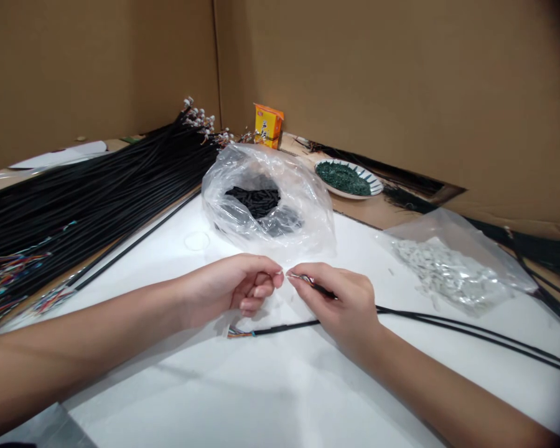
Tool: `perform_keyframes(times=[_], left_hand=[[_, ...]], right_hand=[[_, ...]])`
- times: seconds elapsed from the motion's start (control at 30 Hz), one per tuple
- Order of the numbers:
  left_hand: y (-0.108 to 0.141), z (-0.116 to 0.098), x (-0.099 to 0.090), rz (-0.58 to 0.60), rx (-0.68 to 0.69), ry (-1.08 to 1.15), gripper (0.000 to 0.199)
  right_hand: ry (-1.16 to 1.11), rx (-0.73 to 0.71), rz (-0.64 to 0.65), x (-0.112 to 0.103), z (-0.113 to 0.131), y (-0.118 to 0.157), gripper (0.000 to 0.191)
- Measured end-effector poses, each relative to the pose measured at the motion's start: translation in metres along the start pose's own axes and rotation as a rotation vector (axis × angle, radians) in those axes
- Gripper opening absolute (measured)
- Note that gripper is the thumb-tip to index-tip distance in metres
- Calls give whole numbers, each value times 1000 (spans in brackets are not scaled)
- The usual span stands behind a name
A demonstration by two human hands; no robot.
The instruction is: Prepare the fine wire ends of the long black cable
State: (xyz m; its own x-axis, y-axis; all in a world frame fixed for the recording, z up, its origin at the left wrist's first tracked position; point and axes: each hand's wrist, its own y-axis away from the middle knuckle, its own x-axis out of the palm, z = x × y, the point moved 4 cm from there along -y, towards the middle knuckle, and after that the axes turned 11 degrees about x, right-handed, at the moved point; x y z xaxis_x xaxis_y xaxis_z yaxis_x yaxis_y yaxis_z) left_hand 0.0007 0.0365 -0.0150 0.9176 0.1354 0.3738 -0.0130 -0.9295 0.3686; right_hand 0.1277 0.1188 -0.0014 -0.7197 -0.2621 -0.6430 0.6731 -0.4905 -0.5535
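In the middle of the view my right hand [338, 292] is closed on the end of a black cable [324, 290], its thin bare-ended wires [303, 277] poking out between thumb and forefinger. Facing it, my left hand [256, 283] pinches a small white piece [280, 272] at its fingertips, a short gap from those wires; its exact kind is too small to tell. Below both hands a second black cable [284, 326] lies on the white tabletop [242, 386]. That cable ends in coloured wires with a white connector [226, 331].
Behind my hands sits a clear bag [308, 218] of short black tubes [256, 199]. At right lies a bag of small white parts [448, 274]. A long bundle of black cables [98, 193] fills the left. Farther back are a plate [376, 183] of dark green bits and a yellow packet [267, 126].
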Motion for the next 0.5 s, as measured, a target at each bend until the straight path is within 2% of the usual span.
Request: perform_keyframes(times=[0.23,0.37,0.5], left_hand=[[1,-1,0,37,10,-11,19],[1,0,0,34,12,10,19],[2,2,2,92,14,44,18]], right_hand=[[-95,113,83,4,-6,1,6],[-109,109,127,6,-6,2,7],[-108,96,129,5,-6,3,6]])
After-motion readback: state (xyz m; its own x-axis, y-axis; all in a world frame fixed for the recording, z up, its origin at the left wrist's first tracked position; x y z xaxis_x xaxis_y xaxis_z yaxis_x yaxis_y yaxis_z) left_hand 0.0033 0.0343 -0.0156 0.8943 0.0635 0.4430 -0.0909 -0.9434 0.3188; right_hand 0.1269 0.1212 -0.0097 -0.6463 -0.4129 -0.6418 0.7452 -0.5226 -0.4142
